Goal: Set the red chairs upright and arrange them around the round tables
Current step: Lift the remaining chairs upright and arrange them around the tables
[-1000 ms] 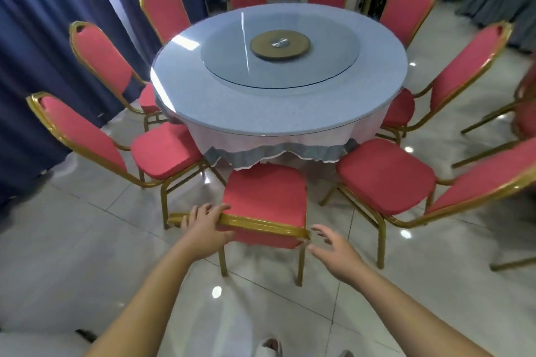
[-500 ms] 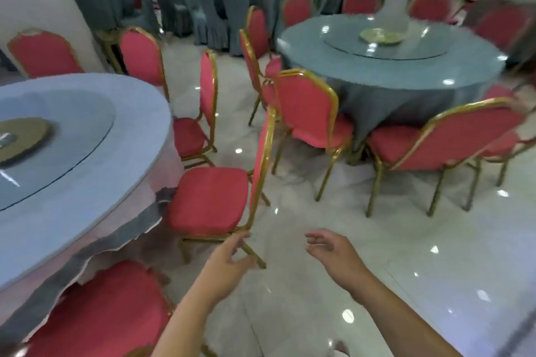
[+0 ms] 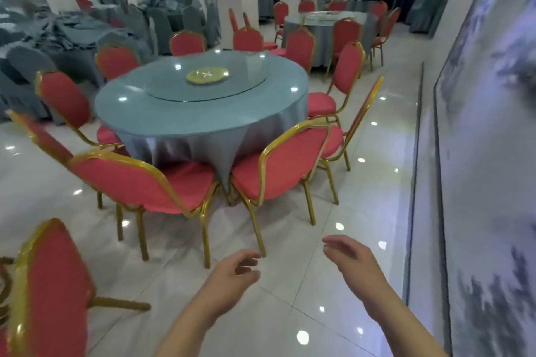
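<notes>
left hand (image 3: 232,275) now empty, beside right hand (image 3: 351,264) before another round table (image 3: 139,113)

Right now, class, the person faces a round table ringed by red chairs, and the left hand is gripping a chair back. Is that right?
Not quite. In the head view the left hand grips nothing; it hangs open above the floor, touching no chair, as does the right hand. The person does face a round table ringed by red chairs.
</notes>
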A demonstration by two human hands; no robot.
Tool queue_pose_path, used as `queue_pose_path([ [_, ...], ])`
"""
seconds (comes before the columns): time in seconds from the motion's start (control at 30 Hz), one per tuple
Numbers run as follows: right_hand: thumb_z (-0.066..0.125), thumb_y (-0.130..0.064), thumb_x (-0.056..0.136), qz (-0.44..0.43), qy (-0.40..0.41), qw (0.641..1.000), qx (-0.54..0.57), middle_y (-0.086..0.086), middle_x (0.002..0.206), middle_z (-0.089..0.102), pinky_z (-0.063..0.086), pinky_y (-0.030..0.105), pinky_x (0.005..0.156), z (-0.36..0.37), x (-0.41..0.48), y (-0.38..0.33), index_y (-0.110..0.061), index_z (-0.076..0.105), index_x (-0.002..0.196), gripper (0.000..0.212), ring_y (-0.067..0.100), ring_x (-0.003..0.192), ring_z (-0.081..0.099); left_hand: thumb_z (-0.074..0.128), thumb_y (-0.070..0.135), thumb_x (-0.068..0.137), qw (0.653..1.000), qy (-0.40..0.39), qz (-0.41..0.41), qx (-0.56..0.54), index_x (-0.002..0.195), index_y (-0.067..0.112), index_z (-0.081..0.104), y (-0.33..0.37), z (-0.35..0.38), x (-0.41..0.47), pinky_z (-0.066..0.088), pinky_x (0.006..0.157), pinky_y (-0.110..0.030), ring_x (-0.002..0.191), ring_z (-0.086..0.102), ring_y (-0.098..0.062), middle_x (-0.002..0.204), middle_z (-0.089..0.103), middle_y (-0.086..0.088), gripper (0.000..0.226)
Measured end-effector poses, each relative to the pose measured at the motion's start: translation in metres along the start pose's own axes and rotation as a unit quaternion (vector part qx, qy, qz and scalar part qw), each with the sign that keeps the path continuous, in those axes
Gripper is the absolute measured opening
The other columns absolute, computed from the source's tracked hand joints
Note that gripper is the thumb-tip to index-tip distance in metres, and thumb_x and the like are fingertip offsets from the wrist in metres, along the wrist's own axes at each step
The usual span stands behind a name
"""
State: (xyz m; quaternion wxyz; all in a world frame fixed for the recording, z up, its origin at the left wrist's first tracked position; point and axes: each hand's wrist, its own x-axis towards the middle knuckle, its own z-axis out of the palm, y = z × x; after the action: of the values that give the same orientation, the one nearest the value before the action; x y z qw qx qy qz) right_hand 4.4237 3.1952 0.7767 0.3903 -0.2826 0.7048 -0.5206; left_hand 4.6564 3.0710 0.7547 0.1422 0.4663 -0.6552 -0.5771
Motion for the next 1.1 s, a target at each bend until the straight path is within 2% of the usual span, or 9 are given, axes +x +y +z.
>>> queue_pose_path([
  [0.1, 0.067, -0.023, 0.091, 0.009, 0.021, 1.000, -0.009, -0.018, 0.100, 0.073, 0.046, 0.017, 0.076, -0.032, 0.048, -0.005, -0.032, 0.074, 0.099, 0.013, -0.009, 0.091, 0.064, 0.067, 0.018, 0.091, 0.999, -0.035, 0.010, 0.022, 0.106, 0.035, 0.069, 0.034, 0.019, 0.070, 0.047, 0.081, -0.014, 0.102, 0.063, -0.002, 0.113, 0.068, 0.007, 0.023],
  [0.17, 0.068, -0.020, 0.091, -0.002, 0.029, 0.999, -0.027, -0.014, 0.098, 0.074, 0.046, 0.013, 0.074, -0.055, 0.094, -0.019, -0.030, 0.075, 0.098, 0.014, -0.005, 0.091, 0.066, 0.066, 0.019, 0.091, 0.997, -0.064, 0.028, 0.043, 0.106, 0.034, 0.070, 0.060, 0.031, 0.126, 0.047, 0.076, -0.011, 0.099, 0.064, 0.001, 0.110, 0.070, 0.009, 0.021],
  [0.27, 0.070, -0.019, 0.090, -0.040, 0.057, 0.996, -0.060, -0.012, 0.097, 0.074, 0.046, 0.011, 0.071, -0.091, 0.173, -0.059, -0.030, 0.074, 0.098, 0.014, -0.001, 0.091, 0.067, 0.066, 0.016, 0.091, 0.991, -0.096, 0.085, 0.047, 0.105, 0.033, 0.071, 0.109, 0.042, 0.212, 0.052, 0.077, -0.014, 0.097, 0.065, 0.001, 0.108, 0.071, 0.009, 0.023],
  [0.43, 0.068, -0.021, 0.092, -0.056, 0.109, 0.990, -0.076, -0.014, 0.100, 0.073, 0.050, 0.024, 0.082, -0.146, 0.282, -0.120, -0.034, 0.074, 0.099, 0.016, 0.002, 0.096, 0.067, 0.068, 0.017, 0.089, 0.979, -0.119, 0.165, 0.026, 0.104, 0.041, 0.072, 0.190, 0.045, 0.349, 0.050, 0.078, -0.013, 0.097, 0.066, 0.002, 0.106, 0.071, 0.017, 0.029],
  [0.67, 0.066, -0.020, 0.092, 0.004, 0.204, 0.979, 0.006, -0.012, 0.101, 0.074, 0.055, 0.036, 0.088, -0.191, 0.368, -0.110, -0.042, 0.075, 0.095, 0.023, 0.010, 0.097, 0.070, 0.067, 0.011, 0.088, 0.981, -0.133, 0.126, -0.060, 0.101, 0.037, 0.074, 0.270, 0.097, 0.503, 0.052, 0.086, -0.027, 0.099, 0.069, -0.009, 0.104, 0.074, 0.009, 0.030],
  [0.8, 0.067, -0.019, 0.092, 0.059, 0.266, 0.961, 0.048, -0.008, 0.100, 0.074, 0.055, 0.040, 0.091, -0.240, 0.416, -0.081, -0.038, 0.076, 0.096, 0.021, 0.015, 0.100, 0.069, 0.065, 0.008, 0.088, 0.972, -0.195, 0.128, -0.033, 0.096, 0.035, 0.075, 0.306, 0.165, 0.571, 0.053, 0.073, -0.019, 0.091, 0.070, -0.006, 0.100, 0.075, 0.009, 0.030],
  [0.9, 0.067, -0.019, 0.091, 0.071, 0.287, 0.953, 0.070, -0.008, 0.099, 0.074, 0.055, 0.038, 0.090, -0.287, 0.471, -0.068, -0.038, 0.075, 0.097, 0.021, 0.013, 0.099, 0.068, 0.065, 0.009, 0.090, 0.968, -0.227, 0.110, -0.001, 0.097, 0.033, 0.074, 0.323, 0.217, 0.628, 0.056, 0.084, -0.029, 0.096, 0.069, -0.007, 0.100, 0.074, 0.010, 0.026],
  [1.0, 0.068, -0.019, 0.090, 0.071, 0.284, 0.953, 0.074, -0.011, 0.099, 0.075, 0.054, 0.033, 0.084, -0.349, 0.548, -0.061, -0.038, 0.075, 0.097, 0.021, 0.010, 0.096, 0.069, 0.064, 0.008, 0.090, 0.968, -0.230, 0.092, 0.028, 0.099, 0.033, 0.073, 0.341, 0.271, 0.697, 0.056, 0.076, -0.024, 0.095, 0.068, -0.008, 0.100, 0.074, 0.008, 0.028],
  [1.1, 0.067, -0.020, 0.091, 0.075, 0.287, 0.952, 0.080, -0.014, 0.097, 0.074, 0.054, 0.035, 0.087, -0.395, 0.608, -0.065, -0.033, 0.076, 0.096, 0.017, 0.007, 0.094, 0.069, 0.063, 0.007, 0.090, 0.971, -0.218, 0.085, 0.056, 0.099, 0.033, 0.073, 0.368, 0.291, 0.742, 0.054, 0.070, -0.019, 0.091, 0.068, -0.006, 0.101, 0.073, 0.006, 0.030],
])
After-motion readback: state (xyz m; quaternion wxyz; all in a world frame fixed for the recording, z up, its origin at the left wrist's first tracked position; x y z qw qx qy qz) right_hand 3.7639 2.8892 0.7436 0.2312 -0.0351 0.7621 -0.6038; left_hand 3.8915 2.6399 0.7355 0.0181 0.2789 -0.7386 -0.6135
